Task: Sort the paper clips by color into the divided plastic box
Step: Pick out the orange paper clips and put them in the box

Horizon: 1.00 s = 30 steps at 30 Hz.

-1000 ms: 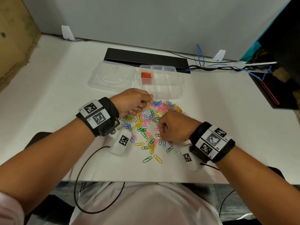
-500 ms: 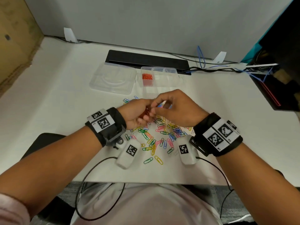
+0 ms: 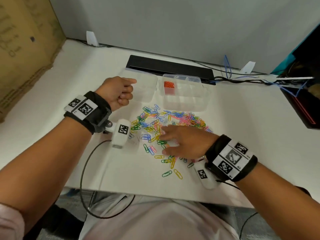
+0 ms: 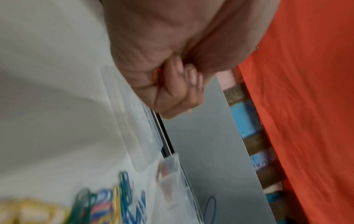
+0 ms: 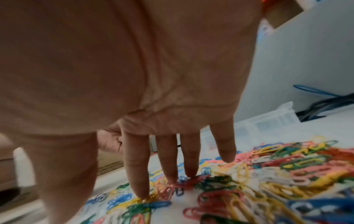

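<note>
Two hands over the tabletop (image 3: 69, 101): my right hand (image 3: 183, 141) lies flat, fingers spread on the paper clips (image 3: 166, 125) heaped just before the divided plastic box (image 3: 200, 94); my left hand (image 3: 117, 92), fisted beside it, grips red clips (image 4: 157, 75).

Divided box (image 3: 200, 101): clear plastic, glossy, thin-walled; its lid (image 3: 147, 87) the same. Paper clips (image 3: 173, 122): smooth coated wire, bright colours with a slight sheen. Bench (image 3: 242, 135): white, matt, smooth. Wrist straps (image 3: 97, 110): black cloth, matt. Cardboard (image 3: 26, 49) at left: brown, rough, frayed edge.
</note>
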Each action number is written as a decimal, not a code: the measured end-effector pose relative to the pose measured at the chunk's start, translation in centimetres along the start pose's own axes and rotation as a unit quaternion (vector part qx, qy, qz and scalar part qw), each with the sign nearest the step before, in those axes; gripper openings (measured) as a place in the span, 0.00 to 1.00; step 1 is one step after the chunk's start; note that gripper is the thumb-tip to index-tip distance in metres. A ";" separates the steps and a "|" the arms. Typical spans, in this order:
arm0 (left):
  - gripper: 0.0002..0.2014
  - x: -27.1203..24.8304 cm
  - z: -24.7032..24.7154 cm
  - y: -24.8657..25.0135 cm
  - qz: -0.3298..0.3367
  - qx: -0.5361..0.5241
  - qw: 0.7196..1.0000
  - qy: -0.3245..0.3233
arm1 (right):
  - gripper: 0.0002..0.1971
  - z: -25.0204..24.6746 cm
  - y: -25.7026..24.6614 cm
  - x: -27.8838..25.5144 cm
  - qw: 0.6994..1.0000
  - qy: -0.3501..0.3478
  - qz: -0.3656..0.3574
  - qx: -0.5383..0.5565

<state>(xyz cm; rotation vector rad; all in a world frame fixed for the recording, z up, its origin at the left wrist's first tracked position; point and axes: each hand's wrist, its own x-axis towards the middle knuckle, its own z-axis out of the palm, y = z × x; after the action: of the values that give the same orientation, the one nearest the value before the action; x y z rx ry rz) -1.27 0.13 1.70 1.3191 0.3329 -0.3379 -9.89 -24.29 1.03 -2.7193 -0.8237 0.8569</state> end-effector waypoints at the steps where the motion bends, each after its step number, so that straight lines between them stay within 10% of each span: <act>1: 0.11 0.1 -0.7 0.2 0.003 0.000 1.000 0.004 | 0.26 -0.1 -0.4 -0.1 1.000 0.011 -0.002 -0.009; 9: 0.09 -1.1 -3.3 0.5 0.010 0.014 0.999 0.044 | 0.28 -0.8 -2.4 1.9 0.999 0.000 -0.025 -0.044; 16: 0.10 -1.5 -1.3 -0.3 0.011 -0.025 0.997 0.072 | 0.17 -2.4 2.2 0.2 0.964 0.211 0.032 0.156; 23: 0.07 -1.5 3.6 -1.4 -0.021 0.061 0.993 -0.098 | 0.06 -5.6 8.5 -1.6 0.914 0.293 0.135 0.248; 27: 0.09 -1.5 8.1 -1.9 -0.002 0.267 0.953 -0.145 | 0.05 -6.1 9.0 -1.0 0.921 0.270 0.147 0.241; 30: 0.10 -0.6 10.6 -2.6 0.067 0.497 0.848 -0.169 | 0.07 -5.2 7.9 0.3 0.937 0.238 0.121 0.224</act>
<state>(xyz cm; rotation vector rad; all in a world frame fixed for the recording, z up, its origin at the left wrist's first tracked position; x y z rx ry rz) -2.38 -10.78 2.00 2.2411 -0.2979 -0.6610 -3.14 -30.71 2.61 -2.4686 -0.1675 0.3292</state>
